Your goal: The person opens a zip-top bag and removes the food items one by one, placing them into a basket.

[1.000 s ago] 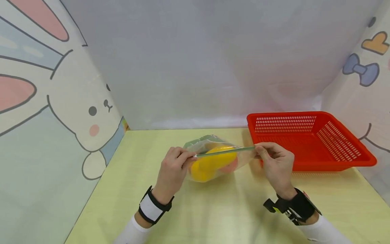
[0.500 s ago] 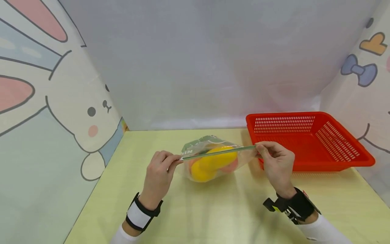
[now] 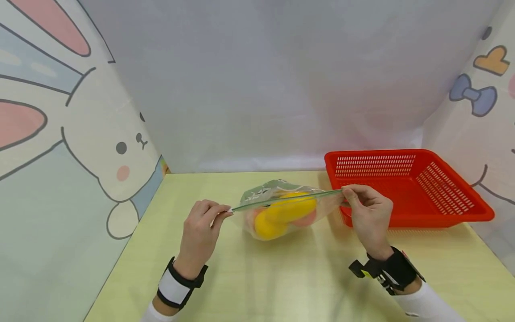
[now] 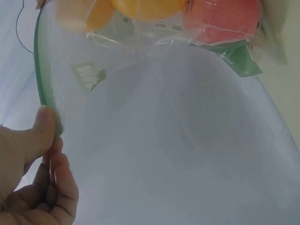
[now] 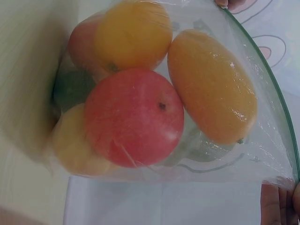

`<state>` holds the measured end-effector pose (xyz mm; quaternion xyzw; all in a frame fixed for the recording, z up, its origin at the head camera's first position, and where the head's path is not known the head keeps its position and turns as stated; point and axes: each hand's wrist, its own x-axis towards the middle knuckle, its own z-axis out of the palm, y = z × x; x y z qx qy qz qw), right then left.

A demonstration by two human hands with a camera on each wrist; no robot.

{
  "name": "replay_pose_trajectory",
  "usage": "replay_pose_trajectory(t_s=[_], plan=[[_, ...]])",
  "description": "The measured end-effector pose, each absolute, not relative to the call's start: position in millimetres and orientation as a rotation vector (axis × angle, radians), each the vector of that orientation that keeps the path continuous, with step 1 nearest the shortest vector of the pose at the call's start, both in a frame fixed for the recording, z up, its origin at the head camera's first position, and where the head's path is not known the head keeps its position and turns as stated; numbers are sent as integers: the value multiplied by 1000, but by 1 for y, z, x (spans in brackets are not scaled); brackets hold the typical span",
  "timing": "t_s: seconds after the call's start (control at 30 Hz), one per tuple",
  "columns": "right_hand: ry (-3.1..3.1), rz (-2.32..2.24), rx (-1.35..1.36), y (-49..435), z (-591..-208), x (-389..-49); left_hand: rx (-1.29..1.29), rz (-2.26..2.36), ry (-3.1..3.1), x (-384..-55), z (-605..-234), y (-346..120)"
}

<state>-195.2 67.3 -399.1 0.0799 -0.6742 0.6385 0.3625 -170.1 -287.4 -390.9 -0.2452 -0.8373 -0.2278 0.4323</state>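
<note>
A clear zip bag with a green zip strip stands on the table, full of fruit. In the right wrist view I make out a red apple, a yellow mango and an orange-yellow round fruit; other pieces lie partly hidden behind them. My left hand pinches the strip's left end between thumb and fingers, where a small white tip shows. At the opposite end, my right hand pinches the bag's top corner. The strip is stretched between both hands above the fruit.
A red plastic basket with slotted walls stands at the right rear of the pale yellow table. A grey-white backdrop rises behind, and cartoon-printed panels flank the table.
My left hand has slid left and slightly down along the zip strip to its end. The right hand has barely moved, and the strip between them now shows longer.
</note>
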Motion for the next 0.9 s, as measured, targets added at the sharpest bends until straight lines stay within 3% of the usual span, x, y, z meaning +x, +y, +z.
replay_pose_trajectory(t_s=[0.47, 0.9], plan=[[-1659, 1738, 306, 69, -403, -197, -952, -959, -2360, -166, -383, -258], [-1730, 1675, 312, 64, -403, -192, -761, -956, -2467, -191, -364, -218]])
